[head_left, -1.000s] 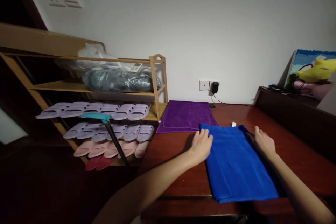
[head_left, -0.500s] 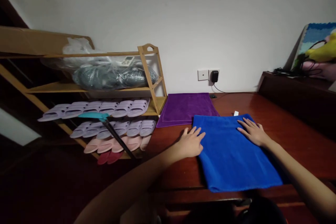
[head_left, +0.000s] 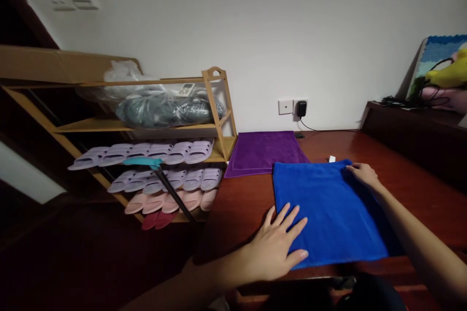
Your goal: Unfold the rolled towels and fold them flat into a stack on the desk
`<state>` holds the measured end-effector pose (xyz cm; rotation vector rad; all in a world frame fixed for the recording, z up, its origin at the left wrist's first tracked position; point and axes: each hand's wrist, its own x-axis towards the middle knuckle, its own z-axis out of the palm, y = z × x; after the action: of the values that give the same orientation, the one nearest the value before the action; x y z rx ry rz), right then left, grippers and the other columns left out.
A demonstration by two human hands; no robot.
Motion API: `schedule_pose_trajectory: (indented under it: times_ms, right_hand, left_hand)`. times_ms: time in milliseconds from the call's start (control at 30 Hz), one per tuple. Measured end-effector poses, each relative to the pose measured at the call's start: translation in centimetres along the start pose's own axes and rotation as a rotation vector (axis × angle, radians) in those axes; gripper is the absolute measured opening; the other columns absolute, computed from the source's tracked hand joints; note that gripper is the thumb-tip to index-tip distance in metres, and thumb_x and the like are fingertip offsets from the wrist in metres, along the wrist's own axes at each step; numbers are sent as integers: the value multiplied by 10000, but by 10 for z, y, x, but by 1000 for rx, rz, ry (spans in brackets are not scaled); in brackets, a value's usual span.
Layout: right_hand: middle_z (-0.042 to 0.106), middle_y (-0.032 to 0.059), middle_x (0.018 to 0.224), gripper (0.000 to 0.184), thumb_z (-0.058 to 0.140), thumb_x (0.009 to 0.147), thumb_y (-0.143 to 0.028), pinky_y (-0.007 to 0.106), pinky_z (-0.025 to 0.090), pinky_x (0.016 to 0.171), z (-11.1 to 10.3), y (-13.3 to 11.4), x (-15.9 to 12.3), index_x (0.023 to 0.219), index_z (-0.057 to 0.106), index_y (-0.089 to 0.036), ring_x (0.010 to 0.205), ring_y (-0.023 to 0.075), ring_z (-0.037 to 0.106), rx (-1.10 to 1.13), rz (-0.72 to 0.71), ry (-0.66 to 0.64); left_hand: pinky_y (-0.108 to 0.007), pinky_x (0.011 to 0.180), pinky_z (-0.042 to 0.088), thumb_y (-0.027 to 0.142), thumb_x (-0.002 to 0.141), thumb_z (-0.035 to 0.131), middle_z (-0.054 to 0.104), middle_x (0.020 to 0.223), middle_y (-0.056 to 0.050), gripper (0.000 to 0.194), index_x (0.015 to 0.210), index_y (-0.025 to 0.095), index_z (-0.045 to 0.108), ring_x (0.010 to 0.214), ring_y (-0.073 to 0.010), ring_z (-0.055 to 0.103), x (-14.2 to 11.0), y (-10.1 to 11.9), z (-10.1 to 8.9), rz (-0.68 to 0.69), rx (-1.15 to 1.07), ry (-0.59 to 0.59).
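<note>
A blue towel [head_left: 330, 214] lies spread on the reddish-brown wooden table, its near edge along the table's front. My left hand [head_left: 275, 248] rests on its near left part with the fingers spread flat. At the far right corner, my right hand [head_left: 364, 174] has its fingers drawn together on the towel's edge, pinching the cloth. A small white tag [head_left: 332, 159] sticks out past the far edge. Behind and to the left, a purple towel [head_left: 266, 150] lies flat, its near right part meeting the blue one.
Left of the table [head_left: 233, 223] stands a wooden rack [head_left: 215, 107] with rows of lilac slippers [head_left: 178, 152] and pink slippers [head_left: 164, 202]. A turquoise-topped pole [head_left: 144, 161] leans before it. A black charger [head_left: 301, 108] is plugged into the wall. A dark raised ledge [head_left: 412, 131] borders the right.
My left hand has slid from the far left side toward me, to the towel's near left part. My right hand has gone from spread flat to pinched at the far right corner.
</note>
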<state>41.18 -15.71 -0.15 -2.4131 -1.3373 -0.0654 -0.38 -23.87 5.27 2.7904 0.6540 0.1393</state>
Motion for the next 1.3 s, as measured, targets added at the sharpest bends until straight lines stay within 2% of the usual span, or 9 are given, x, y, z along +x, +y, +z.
schedule_pose_trajectory:
  times_ms: [133,333,467,633,833,967,1067,1167,1300]
  right_hand:
    - [690,131,967,438,351,859,-399,395,445,738,-6,-5,2,1033,693,-189,890,287,634,-73,-20,12]
    - [657,106,1085,342,407,851,-375,473,387,865,-26,-7,-9,912,696,-204,1033,300,566,-151,-286,45]
    - [602,102,1202,371,360,880,-354,503,355,926,-41,-12,-13,1019,660,-185,1104,300,520,-116,-372,93]
    - [558,125,1249,434,297,893,-335,419,403,945,-67,-31,-9,1116,617,-146,1101,267,538,54,-406,116]
    - [621,92,1166,386,401,842,-372,370,428,960,-75,-75,-29,1077,653,-199,1063,239,577,320,-486,-46]
    - [620,93,1183,439,422,857,-440,392,413,982,-52,-126,-73,1142,629,-178,1093,235,568,481,-555,-212]
    - [606,81,1211,516,387,887,-492,379,469,902,-42,-159,-106,1272,537,-183,1031,209,600,582,-620,-311]
    - [623,58,1178,598,384,896,-533,352,504,824,-45,-161,-125,1406,359,-221,923,172,633,734,-653,-420]
    - [627,73,1167,565,463,849,-569,397,425,951,-60,-112,-128,1284,518,-214,1054,219,584,600,-582,-417]
  left_hand:
    - [-499,1121,144,464,924,435,160,1544,-25,636,1473,299,159,1408,-240,144,-17,4,13,99,84,63]
    - [-458,1125,126,250,970,342,252,1519,-58,531,1476,235,182,1390,-225,213,-21,-5,37,150,249,111]
    - [-446,1127,127,263,957,379,304,1500,-46,525,1461,233,233,1377,-222,246,-25,-6,31,156,266,152]
    - [-435,1130,151,187,908,449,292,1506,-22,579,1448,268,258,1384,-212,233,-35,0,15,132,185,122]
    - [-431,1126,205,305,871,534,303,1500,-31,631,1445,300,272,1371,-244,266,-34,2,-9,50,-370,89]
    - [-397,987,419,327,913,461,441,1396,-124,477,1374,226,387,1164,-243,539,23,-17,-14,-214,-1243,332]
    - [-368,891,485,373,955,372,487,1307,-172,423,1316,156,412,957,-201,644,76,-34,-8,-465,-1738,396]
    - [-416,797,525,415,932,440,589,1125,-130,382,1220,165,464,837,-190,648,104,-44,-3,-550,-1832,430]
    - [-441,756,548,178,891,518,599,1047,-90,501,1348,212,315,761,-167,649,108,-48,3,-570,-1693,431]
